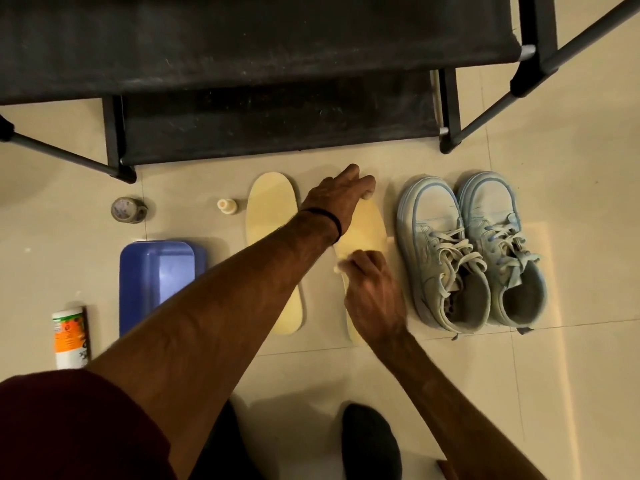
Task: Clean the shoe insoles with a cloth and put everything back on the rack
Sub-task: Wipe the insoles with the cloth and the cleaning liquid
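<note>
Two pale yellow insoles lie side by side on the tiled floor in front of the black rack (277, 126). The left insole (272, 216) is partly crossed by my left forearm. My left hand (337, 197) presses its fingers flat on the toe end of the right insole (369, 226). My right hand (372, 292) is closed on a small pale cloth (341, 266) pressed against the middle of that insole. A pair of light blue sneakers (471, 251) stands just right of the insoles.
A blue tray (156, 271) lies left of the insoles. Near it are a roll of tape (128, 209), a small white bottle cap (227, 206) and a lying white-and-orange bottle (71, 337). My dark-socked foot (370, 441) is at the bottom.
</note>
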